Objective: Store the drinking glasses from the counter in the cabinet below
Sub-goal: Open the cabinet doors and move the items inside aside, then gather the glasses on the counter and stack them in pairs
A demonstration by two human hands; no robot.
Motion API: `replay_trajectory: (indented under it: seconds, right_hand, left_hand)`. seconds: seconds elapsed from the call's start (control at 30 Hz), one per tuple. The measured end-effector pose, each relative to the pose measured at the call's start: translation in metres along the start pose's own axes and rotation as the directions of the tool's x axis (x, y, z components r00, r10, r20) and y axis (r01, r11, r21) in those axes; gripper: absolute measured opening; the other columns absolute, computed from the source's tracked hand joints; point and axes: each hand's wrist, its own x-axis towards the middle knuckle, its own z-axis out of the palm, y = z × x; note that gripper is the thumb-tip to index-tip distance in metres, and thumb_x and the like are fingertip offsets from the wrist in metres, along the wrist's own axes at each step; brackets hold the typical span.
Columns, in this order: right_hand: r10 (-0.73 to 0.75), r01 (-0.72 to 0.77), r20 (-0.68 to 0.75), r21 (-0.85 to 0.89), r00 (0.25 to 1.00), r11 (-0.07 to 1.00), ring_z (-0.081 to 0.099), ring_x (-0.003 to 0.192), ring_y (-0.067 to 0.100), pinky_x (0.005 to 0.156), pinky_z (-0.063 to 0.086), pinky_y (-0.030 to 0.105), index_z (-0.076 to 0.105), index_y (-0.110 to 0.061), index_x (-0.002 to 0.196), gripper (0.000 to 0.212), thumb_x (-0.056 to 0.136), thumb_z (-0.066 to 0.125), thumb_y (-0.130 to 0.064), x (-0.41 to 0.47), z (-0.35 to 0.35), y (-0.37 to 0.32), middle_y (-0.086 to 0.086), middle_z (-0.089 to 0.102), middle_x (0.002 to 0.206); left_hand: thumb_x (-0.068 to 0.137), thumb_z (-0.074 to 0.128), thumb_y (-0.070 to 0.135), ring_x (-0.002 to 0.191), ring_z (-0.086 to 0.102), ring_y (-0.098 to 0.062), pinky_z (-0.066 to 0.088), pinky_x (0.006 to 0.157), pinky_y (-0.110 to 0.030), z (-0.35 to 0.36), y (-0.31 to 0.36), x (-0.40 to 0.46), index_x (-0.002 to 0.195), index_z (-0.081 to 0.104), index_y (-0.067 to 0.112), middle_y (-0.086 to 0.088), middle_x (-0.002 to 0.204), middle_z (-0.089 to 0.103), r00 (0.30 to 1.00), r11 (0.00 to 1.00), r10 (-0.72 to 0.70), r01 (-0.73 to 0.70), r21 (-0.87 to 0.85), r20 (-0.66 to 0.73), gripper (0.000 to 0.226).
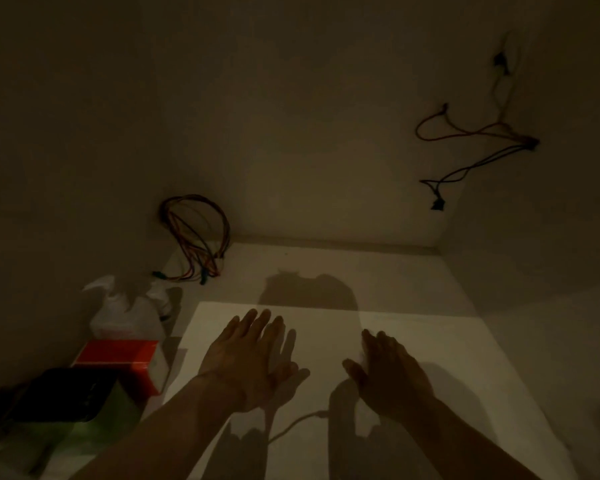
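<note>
Both hands are inside the cabinet, lower centre of frame, over a pale sheet [413, 327] lying on the cabinet floor [343, 268].

Left hand [253, 358]: fingers straight and spread, palm down, nothing in it. Whether it touches the sheet or sits just above, can't tell.

Right hand [385, 368]: fingers extended, relaxed, also holding nothing. A small pale bit shows at its thumb side, too dim to identify.

No drinking glasses are visible anywhere in frame. The counter is out of view, so I can't say how many are waiting there or where they stand.

Lower left: dark box [70, 393] nearest the camera, red box [118, 355] behind it, then a white plastic bag [125, 313]. All are clear of the sheet's left edge or just beside it.

Further in, at the back-left corner, there's a coiled wire bundle [194, 233] on the floor against the wall. Upper right has loose reddish wires [471, 133] hanging on the side wall.

Progress call: looks like prep stage, sheet laid as a liner, hands flat on or over it. Zero glasses stored as far as this shows. Whole transfer is still to do: fetch from the counter and set them on the sheet. There's plenty of bare sheet centre and right, so keep them off the wire coil.
</note>
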Motion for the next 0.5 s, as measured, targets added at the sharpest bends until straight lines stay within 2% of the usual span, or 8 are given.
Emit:
replay_trajectory:
  seconds: [0.07,0.17,0.23,0.3,0.37,0.5]
  right_hand:
    - [-0.014,0.014,0.003,0.005,1.000,1.000,0.012,0.153,0.029,0.121,0.016,0.043,0.005,-0.022,0.159,0.077,0.099,0.026,-0.064,-0.002,-0.009,-0.009,0.008,0.010,0.168]
    - [-0.049,0.051,-0.036,0.052,0.998,0.997,0.025,0.147,0.029,0.116,0.025,0.042,0.016,-0.021,0.157,0.075,0.098,0.031,-0.064,-0.008,-0.025,-0.024,0.007,0.024,0.163]
    - [-0.052,0.054,-0.022,0.087,0.998,0.995,0.026,0.146,0.029,0.116,0.025,0.042,0.018,-0.022,0.157,0.073,0.098,0.032,-0.063,-0.018,-0.035,-0.033,0.005,0.024,0.163]
    - [-0.052,0.051,0.017,0.076,0.998,0.996,0.026,0.146,0.030,0.116,0.025,0.042,0.017,-0.022,0.157,0.071,0.099,0.031,-0.060,-0.030,-0.048,-0.040,0.006,0.022,0.163]
    - [-0.061,0.061,0.049,0.010,0.997,0.998,0.033,0.142,0.031,0.113,0.033,0.043,0.020,-0.019,0.156,0.067,0.101,0.029,-0.056,-0.048,-0.063,-0.046,0.010,0.029,0.159]
    - [-0.051,0.050,0.195,0.013,0.979,0.999,0.046,0.131,0.030,0.104,0.043,0.042,0.029,-0.018,0.151,0.059,0.103,0.029,-0.051,-0.105,-0.116,-0.053,0.008,0.041,0.148]
  left_hand:
    - [0.093,0.015,0.072,0.150,-0.017,-0.020,-0.010,0.121,-0.039,-0.006,0.007,0.004,0.156,-0.013,0.025,0.000,0.165,-0.015,1.000,1.000,-0.005,0.005,0.019,0.023,0.083]
    - [0.093,0.015,0.072,0.151,-0.012,-0.020,-0.007,0.121,-0.039,-0.018,0.014,0.006,0.157,-0.010,0.026,0.000,0.166,-0.010,0.998,0.999,-0.034,0.035,-0.014,0.054,0.083]
    - [0.094,0.016,0.070,0.152,-0.008,-0.021,-0.004,0.122,-0.039,-0.027,0.020,0.000,0.157,-0.007,0.025,0.000,0.167,-0.005,0.996,0.996,-0.060,0.064,-0.058,0.066,0.082]
    - [0.095,0.018,0.069,0.152,-0.003,-0.021,-0.001,0.122,-0.038,-0.038,0.028,-0.010,0.158,-0.005,0.025,0.000,0.167,-0.001,0.993,0.995,-0.066,0.073,-0.074,0.098,0.080]
    - [0.096,0.022,0.067,0.152,0.003,-0.022,0.003,0.122,-0.038,-0.050,0.038,-0.026,0.158,-0.003,0.024,0.000,0.167,0.004,0.989,0.994,-0.059,0.070,-0.081,0.138,0.080]
    - [0.097,0.027,0.064,0.150,0.015,-0.022,0.010,0.120,-0.038,-0.102,0.053,-0.078,0.158,0.006,0.022,-0.001,0.165,0.016,0.968,0.989,-0.028,0.064,-0.135,0.251,0.077]
